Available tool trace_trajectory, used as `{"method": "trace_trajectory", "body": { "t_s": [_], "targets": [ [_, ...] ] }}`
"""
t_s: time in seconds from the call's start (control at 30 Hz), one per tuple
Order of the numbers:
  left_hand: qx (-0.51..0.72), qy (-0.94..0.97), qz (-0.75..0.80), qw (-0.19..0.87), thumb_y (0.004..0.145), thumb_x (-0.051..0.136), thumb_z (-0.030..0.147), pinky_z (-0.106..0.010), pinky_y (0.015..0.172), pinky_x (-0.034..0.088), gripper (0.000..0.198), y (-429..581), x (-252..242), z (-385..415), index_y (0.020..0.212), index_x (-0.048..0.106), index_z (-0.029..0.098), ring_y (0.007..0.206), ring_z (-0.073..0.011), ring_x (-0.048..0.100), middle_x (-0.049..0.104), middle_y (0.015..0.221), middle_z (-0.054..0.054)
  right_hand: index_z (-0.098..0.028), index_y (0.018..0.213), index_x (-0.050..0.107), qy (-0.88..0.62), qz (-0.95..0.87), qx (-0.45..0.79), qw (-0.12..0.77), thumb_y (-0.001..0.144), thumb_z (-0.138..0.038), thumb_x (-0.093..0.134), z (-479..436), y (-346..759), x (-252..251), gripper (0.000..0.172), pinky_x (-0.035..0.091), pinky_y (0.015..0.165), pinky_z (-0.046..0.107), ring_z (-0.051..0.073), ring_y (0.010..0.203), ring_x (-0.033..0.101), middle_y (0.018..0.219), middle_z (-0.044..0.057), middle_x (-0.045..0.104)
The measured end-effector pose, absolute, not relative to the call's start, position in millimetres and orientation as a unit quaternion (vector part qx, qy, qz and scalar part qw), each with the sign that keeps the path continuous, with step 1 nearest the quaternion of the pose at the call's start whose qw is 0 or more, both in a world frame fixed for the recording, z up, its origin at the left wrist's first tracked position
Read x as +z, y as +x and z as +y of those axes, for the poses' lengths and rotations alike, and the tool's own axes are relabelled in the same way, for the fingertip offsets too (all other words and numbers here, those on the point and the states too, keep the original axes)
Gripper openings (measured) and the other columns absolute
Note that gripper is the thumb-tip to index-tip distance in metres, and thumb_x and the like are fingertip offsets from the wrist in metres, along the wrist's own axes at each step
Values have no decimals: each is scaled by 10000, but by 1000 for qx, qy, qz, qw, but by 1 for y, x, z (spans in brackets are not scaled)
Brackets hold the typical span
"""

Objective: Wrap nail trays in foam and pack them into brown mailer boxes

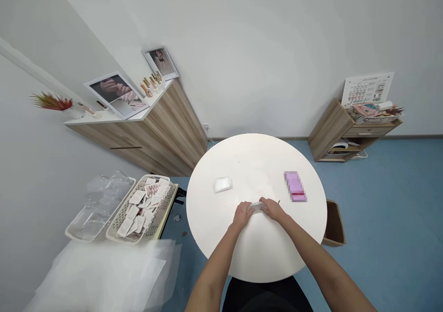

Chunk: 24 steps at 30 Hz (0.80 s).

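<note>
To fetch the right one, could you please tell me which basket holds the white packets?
The beige mesh basket, nearer the table; the other holds clear plastic.

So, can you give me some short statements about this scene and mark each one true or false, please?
1. The left hand and right hand both hold a small clear plastic piece. True.
2. A white packet lies on the round white table. True.
3. The pink package lies to the left of the hands. False: it lies to their right.
4. The tan basket stands on the table. False: it stands off the table, beside a clear plastic tray.
</note>
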<state>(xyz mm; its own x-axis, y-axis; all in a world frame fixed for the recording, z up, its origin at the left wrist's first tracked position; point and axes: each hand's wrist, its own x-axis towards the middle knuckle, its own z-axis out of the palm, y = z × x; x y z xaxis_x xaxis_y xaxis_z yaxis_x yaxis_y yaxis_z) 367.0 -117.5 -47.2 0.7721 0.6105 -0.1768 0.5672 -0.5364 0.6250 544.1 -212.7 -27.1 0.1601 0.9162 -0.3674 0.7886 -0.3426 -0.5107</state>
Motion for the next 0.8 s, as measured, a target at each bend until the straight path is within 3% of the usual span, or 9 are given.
{"method": "trace_trajectory", "body": {
  "t_s": [0.17,0.4,0.53,0.63,0.8],
  "targets": [
    [-24,846,411,339,887,562,314,-314,859,441,290,376,-48,-104,1172,550,261,918,-194,593,654,954,3,-253,1172,543,-755,-543,353,104,848,-285,569,-194,556,-36,327,392,807,292,214,1009,563,1064,55,612],
    [-27,838,471,275,855,610,380,-409,938,398,310,381,-48,-99,1130,589,240,1124,-272,504,585,1149,-66,-284,1338,483,-785,-557,264,65,835,-362,599,-182,555,-47,522,398,933,398,277,1150,474,1269,103,515],
    [48,889,411,195,869,577,272,-481,1011,375,456,379,-52,-107,1309,470,224,1222,-300,462,509,1334,-109,-245,1378,462,-772,-613,151,78,873,-309,535,-193,549,-40,515,191,1122,549,312,1339,336,1426,125,454],
    [60,939,293,172,876,453,121,-500,1081,326,500,375,-59,-118,1367,425,211,1309,-285,424,466,1431,-118,-232,1387,467,-713,-688,100,91,876,-247,473,-211,548,-39,511,51,1156,594,305,1403,270,1446,107,469],
    [37,952,242,184,752,482,115,-531,1153,227,751,371,-70,-137,1477,283,134,1432,-292,266,317,1545,-150,-196,1495,309,-704,-703,87,51,753,-118,470,-234,546,-57,763,57,1155,603,301,1368,355,1472,123,450]
  ]
}}
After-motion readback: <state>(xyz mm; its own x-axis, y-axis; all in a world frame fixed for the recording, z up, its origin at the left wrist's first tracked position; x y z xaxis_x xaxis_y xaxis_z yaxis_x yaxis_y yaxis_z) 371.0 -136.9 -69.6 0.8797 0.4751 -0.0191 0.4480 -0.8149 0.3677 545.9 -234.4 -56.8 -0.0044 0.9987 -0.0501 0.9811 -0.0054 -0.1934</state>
